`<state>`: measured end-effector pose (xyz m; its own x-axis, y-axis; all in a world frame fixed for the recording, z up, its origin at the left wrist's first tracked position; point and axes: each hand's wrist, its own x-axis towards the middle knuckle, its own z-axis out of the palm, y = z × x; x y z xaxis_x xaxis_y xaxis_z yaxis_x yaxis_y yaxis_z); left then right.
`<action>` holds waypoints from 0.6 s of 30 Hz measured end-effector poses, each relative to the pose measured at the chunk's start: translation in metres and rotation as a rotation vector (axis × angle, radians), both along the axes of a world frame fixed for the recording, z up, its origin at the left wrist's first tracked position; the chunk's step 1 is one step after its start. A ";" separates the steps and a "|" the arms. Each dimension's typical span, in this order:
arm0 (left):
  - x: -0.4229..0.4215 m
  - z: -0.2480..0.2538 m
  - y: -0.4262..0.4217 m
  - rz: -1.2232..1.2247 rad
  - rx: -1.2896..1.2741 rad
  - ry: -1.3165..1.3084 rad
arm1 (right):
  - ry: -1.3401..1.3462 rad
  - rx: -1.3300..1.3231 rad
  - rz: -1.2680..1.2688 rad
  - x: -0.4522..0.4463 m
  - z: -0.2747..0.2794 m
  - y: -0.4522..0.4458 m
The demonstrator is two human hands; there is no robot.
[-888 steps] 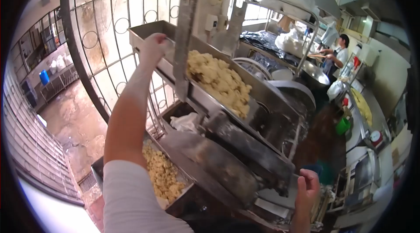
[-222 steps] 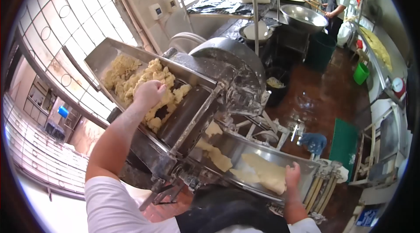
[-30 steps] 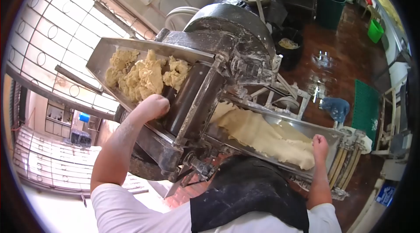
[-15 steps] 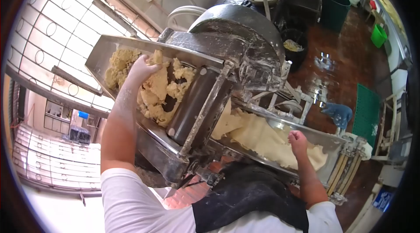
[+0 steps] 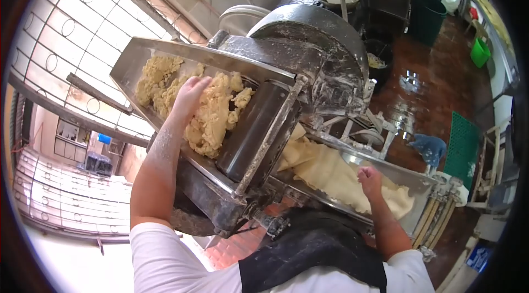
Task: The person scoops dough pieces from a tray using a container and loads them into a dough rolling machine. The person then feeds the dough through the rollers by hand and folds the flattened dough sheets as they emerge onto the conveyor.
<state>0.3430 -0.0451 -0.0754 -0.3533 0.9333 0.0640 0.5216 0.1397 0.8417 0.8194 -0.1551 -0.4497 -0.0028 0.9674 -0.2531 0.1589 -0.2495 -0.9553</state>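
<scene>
In the metal hopper [image 5: 124, 72] of a dough roller machine, my left hand [image 5: 192, 95] bears on crumbly yellow dough [image 5: 212, 117], its fingers curled over the top of the mass. To the right of that dough lies a dark steel roller [image 5: 250, 133]. Over the lower metal trough [image 5: 421, 185], my right hand [image 5: 370, 180] is held closed in a loose fist, with nothing visible in it. Beneath it a pale sheet of dough [image 5: 325, 172] lies folded and spread along the trough.
A large rounded machine guard [image 5: 314, 28] rises behind the hopper. Wooden rollers [image 5: 432, 221] stand at the trough's right end. A blue cloth [image 5: 428, 147] and a green perforated mat [image 5: 462, 147] are beyond the trough. Barred windows [image 5: 66, 28] line the left.
My left hand has pushed the hopper dough toward the roller, closing gaps in it. The dough sheet has shifted slightly down the trough. My right hand stays closed above it.
</scene>
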 end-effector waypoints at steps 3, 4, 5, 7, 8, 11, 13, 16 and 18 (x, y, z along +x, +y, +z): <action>0.016 -0.004 0.002 -0.113 -0.076 0.434 | 0.047 -0.009 -0.038 0.001 -0.003 -0.007; 0.024 -0.003 0.002 -0.109 -0.079 0.430 | 0.044 -0.011 -0.034 0.001 -0.004 -0.010; 0.034 0.000 0.002 -0.076 -0.144 0.510 | 0.048 -0.031 -0.034 0.000 -0.005 -0.009; 0.054 0.005 0.005 -0.039 -0.200 0.593 | 0.055 -0.040 -0.033 -0.005 -0.007 -0.001; 0.063 0.005 0.007 -0.069 -0.189 0.740 | 0.063 -0.038 -0.005 -0.012 -0.005 0.005; 0.077 0.002 0.008 -0.115 -0.176 0.927 | 0.131 -0.017 0.078 -0.045 0.001 0.025; 0.079 -0.001 0.008 -0.130 -0.168 0.962 | 0.273 0.073 0.153 -0.077 0.012 0.041; 0.082 -0.005 0.010 -0.123 -0.154 0.942 | 0.459 0.011 0.298 -0.138 0.013 0.067; 0.084 -0.008 0.012 -0.115 -0.153 0.990 | 0.605 -0.400 0.270 -0.176 0.076 0.081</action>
<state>0.4266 -0.0331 -0.0833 -0.1130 0.9812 0.1562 0.9934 0.1145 -0.0003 0.6433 -0.0741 -0.3734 -0.4750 0.7490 -0.4619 -0.2580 -0.6203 -0.7407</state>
